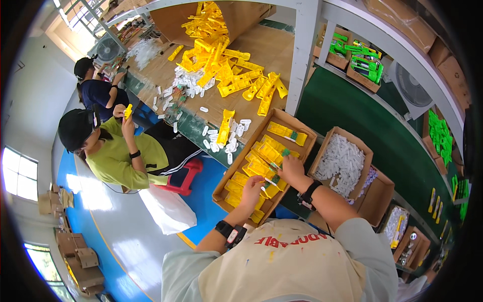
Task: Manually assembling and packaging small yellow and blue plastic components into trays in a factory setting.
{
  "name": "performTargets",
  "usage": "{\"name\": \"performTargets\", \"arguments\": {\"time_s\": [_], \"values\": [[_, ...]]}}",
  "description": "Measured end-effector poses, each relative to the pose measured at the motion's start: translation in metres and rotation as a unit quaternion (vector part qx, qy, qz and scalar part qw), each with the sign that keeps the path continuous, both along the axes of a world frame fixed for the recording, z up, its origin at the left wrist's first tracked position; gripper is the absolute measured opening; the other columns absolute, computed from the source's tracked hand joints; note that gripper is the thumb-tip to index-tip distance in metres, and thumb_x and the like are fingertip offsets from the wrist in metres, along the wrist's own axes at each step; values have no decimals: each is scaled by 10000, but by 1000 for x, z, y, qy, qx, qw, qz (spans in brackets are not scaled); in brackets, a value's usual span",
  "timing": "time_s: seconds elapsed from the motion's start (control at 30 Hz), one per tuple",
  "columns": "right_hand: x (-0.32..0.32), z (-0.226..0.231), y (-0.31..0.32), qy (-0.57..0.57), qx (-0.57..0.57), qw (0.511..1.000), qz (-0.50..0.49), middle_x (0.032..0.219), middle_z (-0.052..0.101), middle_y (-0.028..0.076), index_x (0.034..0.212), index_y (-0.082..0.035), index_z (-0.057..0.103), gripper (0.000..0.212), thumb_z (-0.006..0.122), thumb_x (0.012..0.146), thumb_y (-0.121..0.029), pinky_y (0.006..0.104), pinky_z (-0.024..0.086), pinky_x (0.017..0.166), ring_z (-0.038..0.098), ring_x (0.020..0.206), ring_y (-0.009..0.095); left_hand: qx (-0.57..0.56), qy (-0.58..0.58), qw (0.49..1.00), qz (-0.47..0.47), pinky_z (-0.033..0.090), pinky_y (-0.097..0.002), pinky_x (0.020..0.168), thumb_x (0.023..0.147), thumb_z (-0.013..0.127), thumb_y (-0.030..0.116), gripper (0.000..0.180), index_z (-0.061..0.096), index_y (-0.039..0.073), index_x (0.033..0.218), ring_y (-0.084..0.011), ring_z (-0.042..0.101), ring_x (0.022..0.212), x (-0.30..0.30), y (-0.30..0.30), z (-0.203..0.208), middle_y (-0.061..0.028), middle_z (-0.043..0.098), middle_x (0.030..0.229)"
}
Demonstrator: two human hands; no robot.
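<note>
Both of my hands are over a shallow cardboard box (221, 187) of yellow plastic housings (261, 156), laid in rows. Some housings have small green circuit boards and thin white pieces on them. My left hand (251, 190) has its fingers drawn together at the box's near part, beside a small white piece (263, 188). To its right and slightly farther off, my right hand (293, 170) is closed with fingertips down among the housings, next to a green piece (286, 152). What either hand pinches is too small to tell. One yellow housing (287, 133) lies apart at the box's far end.
Right of the box stands a carton of white pieces (339, 163). A heap of yellow housings (216, 55) and scattered white pieces (191, 80) cover the far bench. A shelf post (304, 55) rises ahead. At left, a seated co-worker (126, 161) holds a yellow piece.
</note>
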State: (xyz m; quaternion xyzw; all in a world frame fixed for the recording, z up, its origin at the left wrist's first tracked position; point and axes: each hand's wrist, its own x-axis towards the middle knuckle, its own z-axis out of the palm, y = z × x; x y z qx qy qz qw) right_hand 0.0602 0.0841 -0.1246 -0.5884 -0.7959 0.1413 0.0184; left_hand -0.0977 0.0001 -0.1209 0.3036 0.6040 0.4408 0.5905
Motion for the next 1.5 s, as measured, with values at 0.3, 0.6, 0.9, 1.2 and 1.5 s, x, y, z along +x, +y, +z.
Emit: {"name": "performTargets", "arguments": {"time_s": [0.3,0.6,0.9,1.2,1.5], "values": [[-17,70,-52,308,107,944,42,898,492,210,980,51,458,448,655,703,-240,382,417,732,495,844,344,52,-200,978,30,376,-283,887,923,366,249,424,293,38,1283,-169,495,1012,14,-10,16,-67,482,1154],[14,103,-64,468,21,882,-47,780,525,102,958,4,512,307,616,768,-214,293,420,583,518,678,210,130,-107,985,-32,394,-249,830,922,377,188,382,302,38,1265,-119,467,962,42,-6,79,-56,476,1099],[37,102,-56,438,53,888,-128,657,530,32,825,-2,556,193,630,758,-168,223,376,493,457,550,90,156,-32,980,-121,429,-224,710,881,474,111,483,243,34,1298,-99,508,832,73,-11,63,-38,496,976],[59,108,-61,496,-29,847,-189,689,578,95,796,21,558,178,588,773,-153,276,437,545,550,600,156,135,-50,976,-161,425,-208,672,896,442,130,431,281,31,1283,-82,507,789,88,-11,69,-24,502,949],[58,117,-82,417,35,899,-128,644,515,100,728,-7,516,149,607,723,-124,305,406,519,501,565,213,71,-209,975,-32,369,-235,822,924,374,189,302,406,17,1170,-104,453,932,102,1,75,-53,495,1025]]}}
